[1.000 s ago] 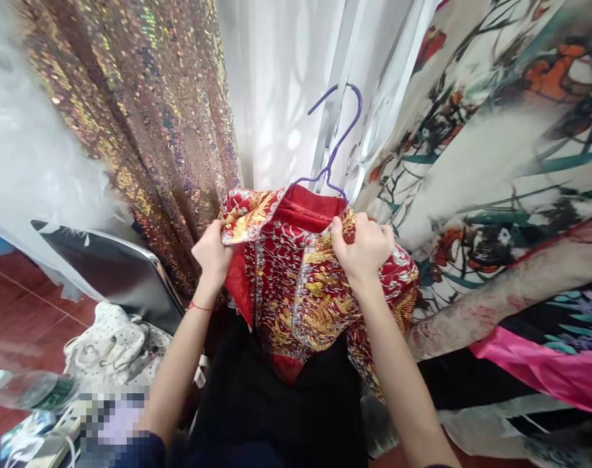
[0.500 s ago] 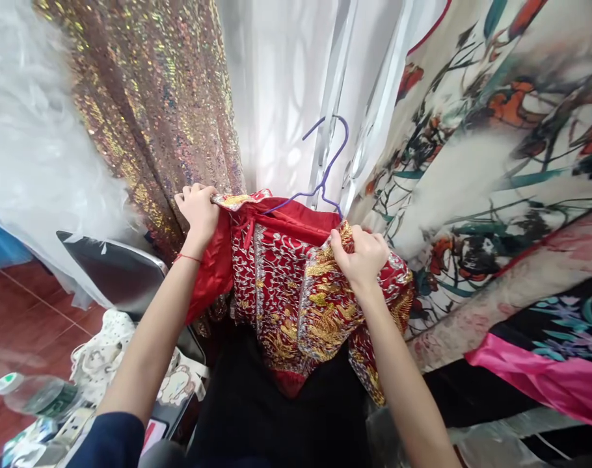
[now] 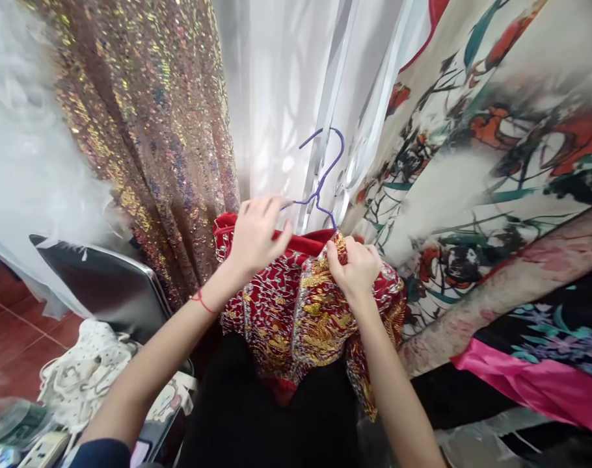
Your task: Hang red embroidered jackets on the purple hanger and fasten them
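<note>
A red garment embroidered in gold and silver hangs on a purple wire hanger in front of me. My left hand is at the garment's top edge, its fingers curled by the hanger's left arm; motion smears them. My right hand is closed on a bunch of the gold-embroidered cloth just below the hanger's right end. The hanger's hook stands free above both hands, in front of white curtain cloth.
A brown sequinned fabric hangs at the left, white sheer cloth behind, and printed floral garments crowd the right. A pink satin piece lies lower right. A dark chair with white spotted cloth stands at lower left.
My left hand has let go of the garment's left collar edge and moved right to the hanger's arm. The right hand keeps its grip; hanger and garment have shifted slightly.
</note>
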`<move>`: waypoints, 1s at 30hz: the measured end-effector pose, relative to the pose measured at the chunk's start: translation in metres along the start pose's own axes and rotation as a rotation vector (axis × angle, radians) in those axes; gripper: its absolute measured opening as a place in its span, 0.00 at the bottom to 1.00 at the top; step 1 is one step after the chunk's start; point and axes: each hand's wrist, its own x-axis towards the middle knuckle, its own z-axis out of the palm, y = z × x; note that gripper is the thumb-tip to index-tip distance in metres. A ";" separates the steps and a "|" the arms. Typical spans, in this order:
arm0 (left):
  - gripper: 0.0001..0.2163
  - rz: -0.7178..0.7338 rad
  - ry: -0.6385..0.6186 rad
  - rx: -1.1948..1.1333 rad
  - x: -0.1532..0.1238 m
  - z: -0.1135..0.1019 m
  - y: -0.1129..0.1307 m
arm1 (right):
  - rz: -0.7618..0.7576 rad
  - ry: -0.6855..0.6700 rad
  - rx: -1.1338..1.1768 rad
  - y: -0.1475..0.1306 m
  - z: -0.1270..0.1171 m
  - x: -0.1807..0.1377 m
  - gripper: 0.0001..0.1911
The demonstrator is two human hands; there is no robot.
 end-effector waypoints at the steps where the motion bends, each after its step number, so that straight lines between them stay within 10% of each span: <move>1: 0.11 0.111 0.023 0.057 -0.002 0.008 0.010 | -0.014 -0.019 -0.005 0.000 -0.002 -0.001 0.20; 4: 0.14 0.357 -0.019 0.105 -0.002 0.032 0.028 | -0.045 -0.080 -0.015 -0.001 -0.009 -0.003 0.18; 9: 0.13 0.366 -0.116 0.132 0.014 0.058 0.024 | -0.026 -0.187 -0.043 -0.009 -0.029 -0.006 0.18; 20: 0.14 0.374 -0.222 -0.046 0.016 0.036 0.021 | 0.127 -0.396 0.097 -0.016 -0.081 -0.015 0.22; 30: 0.14 0.295 -0.298 -0.038 0.018 0.027 0.023 | 0.401 -0.126 0.128 0.017 -0.150 -0.028 0.22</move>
